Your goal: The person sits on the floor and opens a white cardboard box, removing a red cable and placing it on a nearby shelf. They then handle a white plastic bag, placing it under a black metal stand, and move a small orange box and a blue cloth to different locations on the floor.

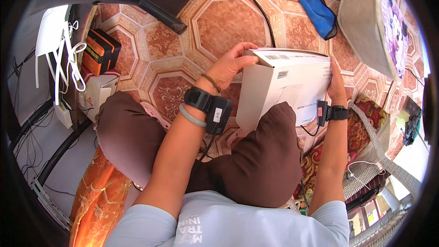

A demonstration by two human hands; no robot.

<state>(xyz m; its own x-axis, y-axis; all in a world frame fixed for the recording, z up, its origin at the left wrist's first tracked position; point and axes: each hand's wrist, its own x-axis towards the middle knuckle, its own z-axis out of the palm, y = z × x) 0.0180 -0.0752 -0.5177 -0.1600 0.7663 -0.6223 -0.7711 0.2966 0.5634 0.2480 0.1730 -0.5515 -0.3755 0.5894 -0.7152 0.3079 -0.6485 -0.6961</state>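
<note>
A white cardboard box (305,79) with printed text and a barcode label is held upright between my hands, in front of my right knee. My left hand (236,60) grips its upper left corner, thumb and fingers at the lid's edge. On the opposite side my right hand (336,79) lies flat along the box, most of its fingers hidden behind it. The lid's front edge looks slightly raised at the left corner. Black devices on straps sit on both wrists, each with a cable. My knee hides the box's lower part.
A white router (53,31) with looped cables hangs at the left, above an orange-and-black box (99,51). A blue cloth pouch (313,13) lies on the tiled floor (233,24) near a beige stool (362,24). A woven chair (377,144) stands at the right.
</note>
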